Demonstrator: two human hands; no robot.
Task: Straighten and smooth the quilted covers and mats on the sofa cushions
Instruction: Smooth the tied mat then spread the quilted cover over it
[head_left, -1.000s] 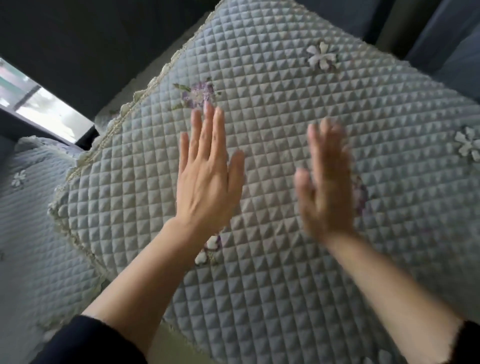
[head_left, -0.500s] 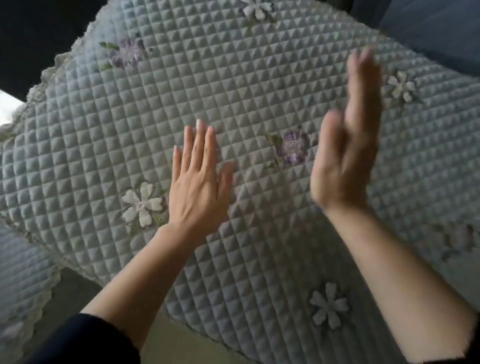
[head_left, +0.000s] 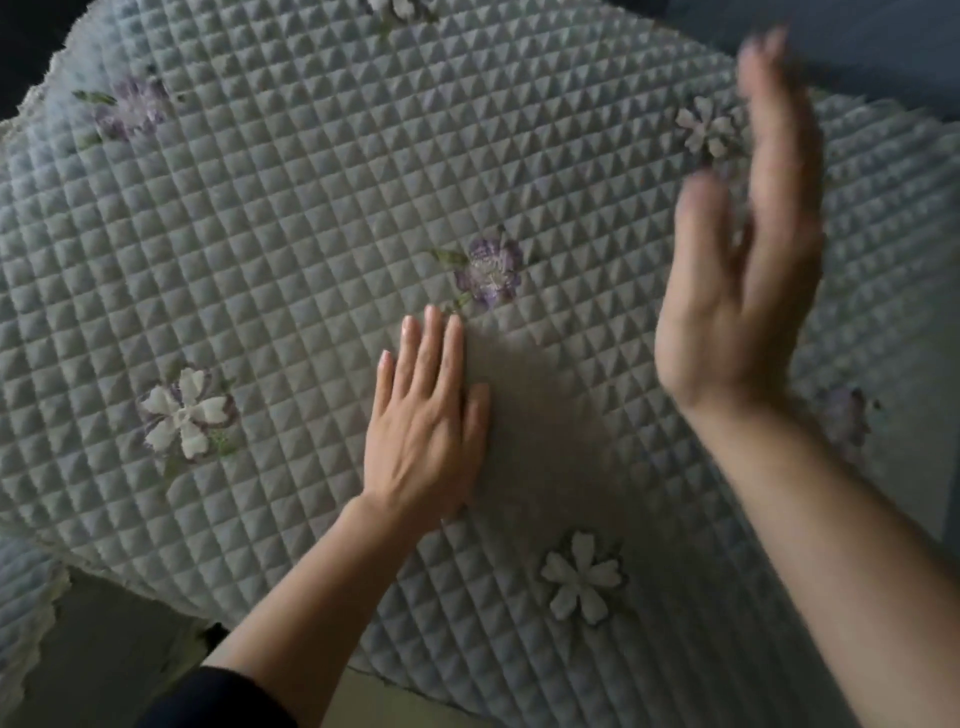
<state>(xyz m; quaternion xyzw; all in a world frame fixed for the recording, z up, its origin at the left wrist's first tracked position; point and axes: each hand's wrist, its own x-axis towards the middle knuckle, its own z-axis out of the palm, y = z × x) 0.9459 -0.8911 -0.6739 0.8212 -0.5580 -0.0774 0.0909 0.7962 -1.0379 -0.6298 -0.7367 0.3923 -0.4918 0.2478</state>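
A pale grey-blue quilted cover with stitched white and purple flowers fills most of the head view, lying over a sofa cushion. My left hand lies flat on it near the middle, palm down, fingers straight and together, just below a purple flower. My right hand is raised above the cover's right part, blurred, with its fingers straight and its edge turned toward me, holding nothing.
A second quilted mat with a scalloped edge shows at the lower left, across a dark gap. Dark sofa upholstery lies beyond the cover's far right edge.
The view has shifted right and closer along the cover. My left hand stays flat on the fabric; my right hand has swung further right and stays lifted off the cover.
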